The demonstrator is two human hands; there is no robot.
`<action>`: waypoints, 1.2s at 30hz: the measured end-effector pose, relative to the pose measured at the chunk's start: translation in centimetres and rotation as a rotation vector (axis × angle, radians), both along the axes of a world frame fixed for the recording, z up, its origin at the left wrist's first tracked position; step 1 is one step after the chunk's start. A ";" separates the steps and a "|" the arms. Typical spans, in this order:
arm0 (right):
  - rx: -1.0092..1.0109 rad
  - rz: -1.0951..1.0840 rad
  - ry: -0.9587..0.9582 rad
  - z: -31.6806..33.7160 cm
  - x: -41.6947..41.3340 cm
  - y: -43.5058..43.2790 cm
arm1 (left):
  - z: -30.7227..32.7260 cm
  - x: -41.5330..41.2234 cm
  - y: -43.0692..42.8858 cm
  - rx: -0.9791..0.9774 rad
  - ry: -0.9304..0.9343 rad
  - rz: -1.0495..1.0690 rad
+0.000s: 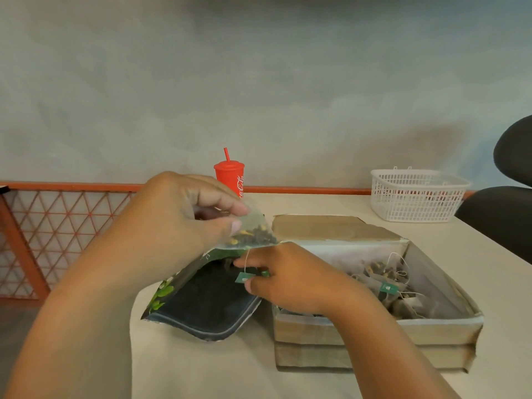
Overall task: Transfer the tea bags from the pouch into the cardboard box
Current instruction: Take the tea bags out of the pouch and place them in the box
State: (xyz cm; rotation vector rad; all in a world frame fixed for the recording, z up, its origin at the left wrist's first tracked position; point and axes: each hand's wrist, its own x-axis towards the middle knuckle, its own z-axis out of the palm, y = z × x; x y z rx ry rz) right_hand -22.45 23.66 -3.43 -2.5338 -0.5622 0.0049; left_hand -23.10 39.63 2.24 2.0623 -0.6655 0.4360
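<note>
Translucent tea bag (251, 232) above open dark pouch (205, 300), cardboard box (374, 332) holding several bags

Prob. an office or plain workrm. Main clue: a black office-type chair (509, 174) w/ padded back + seat, at the right edge beside the desk (316, 203). The desk is a pale beige, smooth-topped slab set vs. a bare grey-white painted wall (259, 82). An orange metal rail (302, 189) runs along the desk's far edge. On the left it joins an orange frame w/ a triangular mesh panel (63, 226), which has a contract-furniture look, not domestic. Small stuff fits a work/break spot: a red Coca-Cola cup (230, 177) w/ lid + straw by the rail, and a white plastic basket (417, 197) at the desk's far right.
</note>
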 end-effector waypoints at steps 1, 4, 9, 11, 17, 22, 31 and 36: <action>-0.024 0.001 -0.007 -0.1 0.1 0.1 | -0.1 0.1 0.0 -0.017 -0.007 0.001; -0.043 0.015 -0.048 -0.3 0.2 0.1 | -0.2 0.3 0.0 -0.050 -0.029 0.018; 0.203 0.004 0.039 0.4 0.1 -0.5 | -0.2 0.4 -0.1 -0.075 -0.043 0.048; 0.358 0.001 0.103 0.8 0.0 -0.6 | -0.3 0.5 -0.2 -0.079 -0.041 0.050; 0.644 0.024 0.209 1.2 -0.5 -0.4 | -0.4 0.5 -0.6 -0.097 -0.068 0.040; 0.710 -0.011 0.176 1.5 -0.3 -0.9 | -0.4 0.5 -0.6 -0.113 -0.094 0.067; 0.766 -0.237 -0.183 2.6 -0.2 -2.8 | -0.6 0.3 -1.0 -0.050 -0.015 0.013; 0.645 -0.062 -0.215 3.4 -1.6 -2.4 | -1.0 0.6 -2.0 -0.011 -0.002 -0.062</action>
